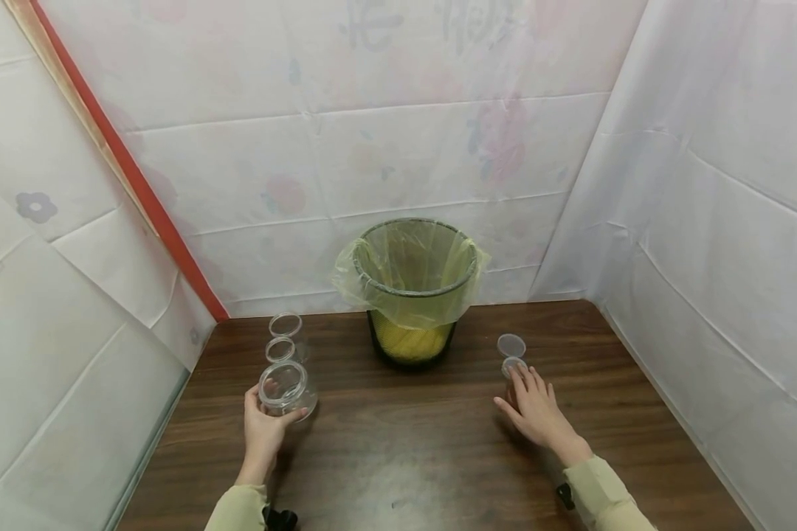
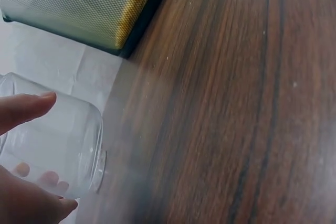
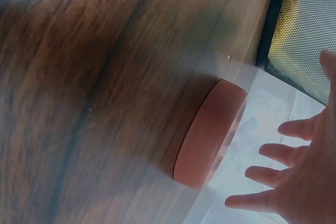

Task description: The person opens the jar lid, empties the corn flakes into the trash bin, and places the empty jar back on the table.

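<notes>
My left hand (image 1: 263,435) grips a clear, wide-mouthed jar (image 1: 284,391), its thumb on one side and fingers wrapped round the other. In the left wrist view the empty jar (image 2: 58,140) shows its base close to the table. Behind it stand two more clear jars, one with its rim (image 1: 280,349) nearest and another rim (image 1: 285,324) farther back. My right hand (image 1: 534,413) hovers with spread fingers over a reddish-brown round lid-like piece (image 3: 212,135), mostly hidden by the hand in the head view. Its fingertips overlap a small clear disc (image 1: 512,363); a larger clear disc (image 1: 511,345) lies beyond.
A black mesh bin (image 1: 415,346) with a yellow bag liner (image 1: 465,295) stands at the back middle of the dark wooden table (image 1: 398,457). White printed cloth (image 1: 398,147) hangs behind and along both sides.
</notes>
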Tool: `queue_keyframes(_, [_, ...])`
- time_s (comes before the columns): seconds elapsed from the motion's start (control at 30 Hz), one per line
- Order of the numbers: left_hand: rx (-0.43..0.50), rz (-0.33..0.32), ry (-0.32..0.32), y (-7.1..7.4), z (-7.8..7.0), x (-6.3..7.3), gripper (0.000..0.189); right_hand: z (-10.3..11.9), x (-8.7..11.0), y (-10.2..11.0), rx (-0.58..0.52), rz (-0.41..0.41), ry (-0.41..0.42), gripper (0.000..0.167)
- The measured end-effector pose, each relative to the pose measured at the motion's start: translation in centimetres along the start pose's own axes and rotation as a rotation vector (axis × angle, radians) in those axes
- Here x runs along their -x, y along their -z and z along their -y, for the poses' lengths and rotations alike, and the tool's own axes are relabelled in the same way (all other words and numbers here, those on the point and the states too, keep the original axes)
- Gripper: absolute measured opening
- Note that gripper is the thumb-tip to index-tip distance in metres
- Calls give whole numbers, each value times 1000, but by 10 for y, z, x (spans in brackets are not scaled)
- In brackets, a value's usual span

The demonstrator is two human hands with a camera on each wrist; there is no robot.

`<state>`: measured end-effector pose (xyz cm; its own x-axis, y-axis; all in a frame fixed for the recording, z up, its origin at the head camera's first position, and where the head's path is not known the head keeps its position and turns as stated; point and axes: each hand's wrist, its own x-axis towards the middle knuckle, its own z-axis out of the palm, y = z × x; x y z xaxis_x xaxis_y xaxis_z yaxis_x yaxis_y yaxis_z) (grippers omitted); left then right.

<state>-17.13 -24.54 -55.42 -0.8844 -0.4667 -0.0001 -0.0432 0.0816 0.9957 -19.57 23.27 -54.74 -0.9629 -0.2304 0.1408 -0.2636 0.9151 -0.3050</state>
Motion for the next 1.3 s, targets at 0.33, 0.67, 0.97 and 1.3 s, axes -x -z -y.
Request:
queue_keyframes(0.33, [-3,-18,5,8,7,-5,93,-2,-2,2,4,-4,1,76])
queue_keyframes(0.67, [1,-44,19,15,10,-9,95,-2,-5,2,11,-17,3,75])
queue_keyframes(0.97, [-9,-28,42,20,10,-12,94,1,-9,3,-5,-11,19,75])
queue_keyframes(1.3, [-66,-13,12,23,11,-11,94,3,-10,3,-11,-17,19,74])
